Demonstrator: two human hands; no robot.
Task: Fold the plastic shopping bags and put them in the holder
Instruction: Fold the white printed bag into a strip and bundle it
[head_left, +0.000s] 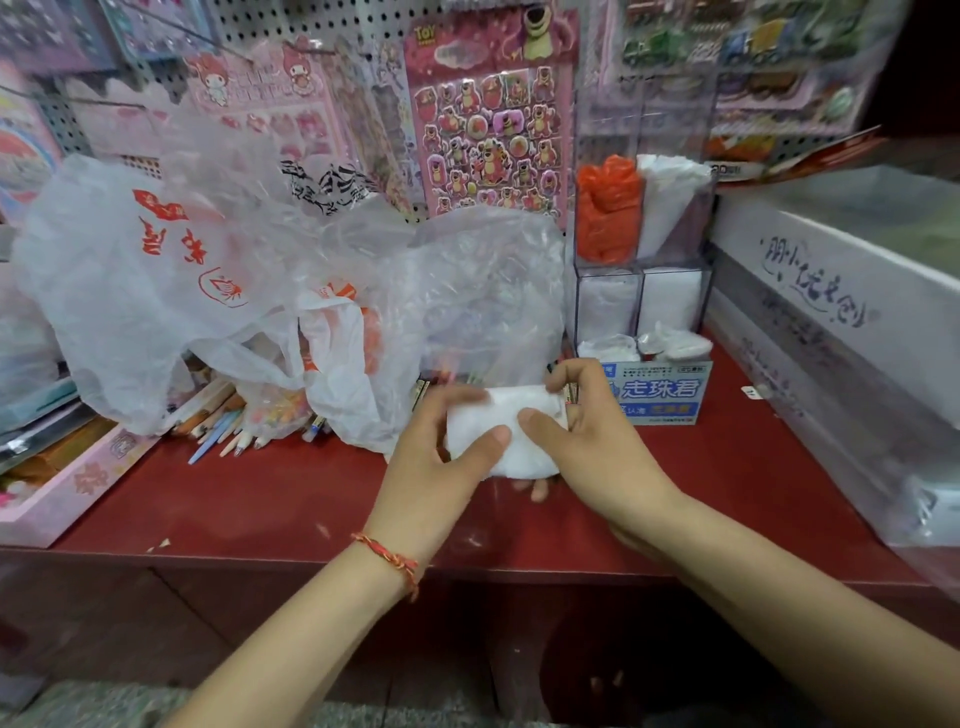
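The pink bear sticker sheet (488, 130) carried "TOY" at its top corner. The blue-and-white box (657, 392) read "走珠君". Red characters on the white plastic bag (130, 270) stood upside down, unreadable.

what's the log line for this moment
phase: folding | left hand: pinches folded white bag | right hand: pinches it | clear holder: partly filled
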